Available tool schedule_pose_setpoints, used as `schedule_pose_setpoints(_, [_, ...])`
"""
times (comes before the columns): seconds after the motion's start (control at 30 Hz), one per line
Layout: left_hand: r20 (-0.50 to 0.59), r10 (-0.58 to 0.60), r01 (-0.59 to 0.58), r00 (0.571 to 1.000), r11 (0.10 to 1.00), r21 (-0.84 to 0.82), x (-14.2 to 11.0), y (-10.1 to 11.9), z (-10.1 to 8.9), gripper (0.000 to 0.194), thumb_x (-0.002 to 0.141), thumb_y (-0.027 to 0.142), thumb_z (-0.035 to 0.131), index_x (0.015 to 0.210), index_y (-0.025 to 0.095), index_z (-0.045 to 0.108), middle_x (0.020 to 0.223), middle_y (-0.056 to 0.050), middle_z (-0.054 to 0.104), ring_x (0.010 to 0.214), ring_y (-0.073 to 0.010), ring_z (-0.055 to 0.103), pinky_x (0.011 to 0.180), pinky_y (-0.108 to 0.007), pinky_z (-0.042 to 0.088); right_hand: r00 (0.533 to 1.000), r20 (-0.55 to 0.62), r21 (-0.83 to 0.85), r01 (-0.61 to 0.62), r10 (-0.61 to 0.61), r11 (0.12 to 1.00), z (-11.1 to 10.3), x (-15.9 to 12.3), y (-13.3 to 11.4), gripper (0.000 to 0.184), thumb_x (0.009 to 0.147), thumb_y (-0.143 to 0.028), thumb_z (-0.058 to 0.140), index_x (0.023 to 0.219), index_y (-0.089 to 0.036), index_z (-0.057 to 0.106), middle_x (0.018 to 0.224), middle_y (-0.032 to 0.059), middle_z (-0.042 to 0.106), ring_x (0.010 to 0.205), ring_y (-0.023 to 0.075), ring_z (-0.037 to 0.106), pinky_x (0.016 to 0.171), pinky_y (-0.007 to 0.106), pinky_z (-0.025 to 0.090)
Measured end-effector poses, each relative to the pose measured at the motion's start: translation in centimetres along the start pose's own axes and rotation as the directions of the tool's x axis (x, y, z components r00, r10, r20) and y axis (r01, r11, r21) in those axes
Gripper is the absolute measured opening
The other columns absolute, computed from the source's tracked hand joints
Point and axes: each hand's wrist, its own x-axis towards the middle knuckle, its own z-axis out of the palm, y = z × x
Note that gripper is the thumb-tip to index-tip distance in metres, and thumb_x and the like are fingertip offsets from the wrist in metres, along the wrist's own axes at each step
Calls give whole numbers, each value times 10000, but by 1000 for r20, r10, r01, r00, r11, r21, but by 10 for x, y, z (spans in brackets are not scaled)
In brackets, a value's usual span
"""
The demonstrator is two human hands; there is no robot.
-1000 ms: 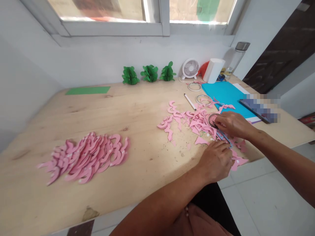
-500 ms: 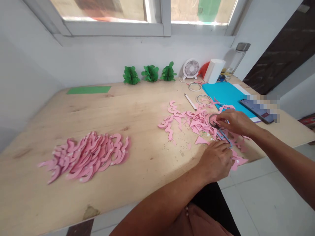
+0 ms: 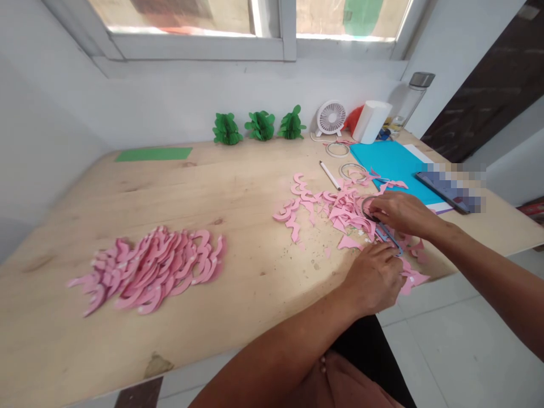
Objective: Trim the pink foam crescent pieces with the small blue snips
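Observation:
My right hand is closed in a pinch beside a dark ring on the pink scraps. What its fingertips hold is too small to make out. A slim blue-grey tool lies between my hands, its kind unclear. My left hand rests at the table's front edge with curled fingers, whose tips are hidden. Just right of it sits a pink paper piece with a small white patch. Pink paper scraps spread to the left of my right hand.
Curved pink paper cutouts are heaped at left. Along the wall stand three green paper shapes, a small fan, a white roll and a glass bottle. Blue sheets, a phone and a white pen lie at right.
My right hand shifts very slightly near the dark ring. The left hand stays in nearly the same place, and the view has moved a little.

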Motion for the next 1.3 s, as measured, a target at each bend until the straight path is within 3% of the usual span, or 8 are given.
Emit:
schedule_pose_setpoints(0.37, [-2, 6, -6, 1000, 1000, 8, 1, 0, -1, 217, 883, 231, 447, 812, 130, 625, 1101, -130, 659, 1135, -228, 540, 991, -375, 410, 995, 85, -15, -42, 43, 999, -5, 6, -2, 181, 843, -192, 497, 778, -196, 666, 773, 70, 694, 710, 200, 607, 515, 251, 295])
schedule_pose_setpoints(0.77, [-10, 10, -9, 1000, 1000, 24, 2, 0, 1, 219, 884, 240, 453, 820, 126, 629, 1111, -130, 655, 1130, -231, 544, 988, -372, 409, 985, 171, -74, 7, 5, 997, -9, 14, -3, 175, 834, -188, 462, 779, -174, 628, 761, 85, 678, 688, 195, 585, 503, 252, 227])
schedule_pose_setpoints(0.93, [0, 8, -8, 1000, 1000, 9, 1, -1, 1, 210, 884, 233, 460, 834, 113, 626, 1098, -136, 660, 1133, -224, 540, 987, -363, 408, 986, 169, -50, 0, 9, 999, -7, 10, 0, 169, 815, -176, 456, 808, -181, 624, 782, 76, 676, 704, 191, 582, 516, 250, 256])
schedule_pose_setpoints(1.17, [8, 3, -3, 1000, 1000, -3, 1, 0, 0, 193, 881, 237, 462, 836, 132, 618, 1124, -143, 653, 1150, -239, 532, 987, -400, 408, 992, 125, 62, -36, 28, 997, -9, 3, 11, 172, 799, -202, 457, 686, -202, 587, 711, 30, 632, 638, 160, 540, 514, 243, 292])
schedule_pose_setpoints(1.3, [0, 5, -5, 1000, 1000, 10, 1, 0, 2, 201, 883, 242, 461, 838, 124, 617, 1130, -146, 649, 1150, -234, 530, 989, -385, 407, 998, 57, 76, 24, -28, 997, -6, 0, 13, 175, 826, -209, 457, 752, -203, 616, 748, 43, 650, 704, 179, 571, 549, 244, 333])
